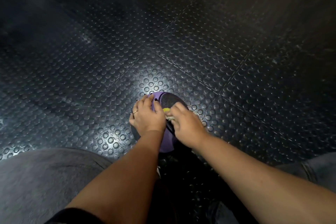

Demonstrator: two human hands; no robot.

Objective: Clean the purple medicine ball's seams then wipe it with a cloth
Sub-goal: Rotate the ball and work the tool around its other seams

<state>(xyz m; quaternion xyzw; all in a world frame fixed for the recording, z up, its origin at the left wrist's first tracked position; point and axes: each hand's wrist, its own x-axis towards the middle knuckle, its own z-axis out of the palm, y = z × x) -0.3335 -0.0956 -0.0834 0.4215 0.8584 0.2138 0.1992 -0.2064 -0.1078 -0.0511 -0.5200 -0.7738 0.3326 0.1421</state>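
On the studded rubber floor (109, 60), directly ahead of the person's knees: purple medicine ball (158, 96), resting on the floor, between both hands. Left hand (147, 116): laid flat over the ball's upper left, fingers (145, 99) spread and relaxed, gripping nothing, pressing the surface; judged to be steadying it. Ring on one finger. Right hand (185, 125): on the ball's upper right, fingers (177, 108) curled and pinching a small pale-and-yellow item (167, 112) against the ball; too hidden to tell brush from cloth. Key relation: a dark seam (170, 127) runs between the two hands, from near the pinched item down toward the person, long axis roughly away-to-near. The seam lies just left of the right fingers and touching-close, so the right hand is the working hand; left hand is equally near but occupied with holding. Judgement: seam-cleaning step in hand; next stroke should follow the seam line, with the ball turned by the left hand to bring up unseen seams. Risk: ball rolling under a sideways push. Surroundings: dark room, floor of raised round studs in tiles, lit brightest around the ball; grey trouser knee (45, 178) at lower left
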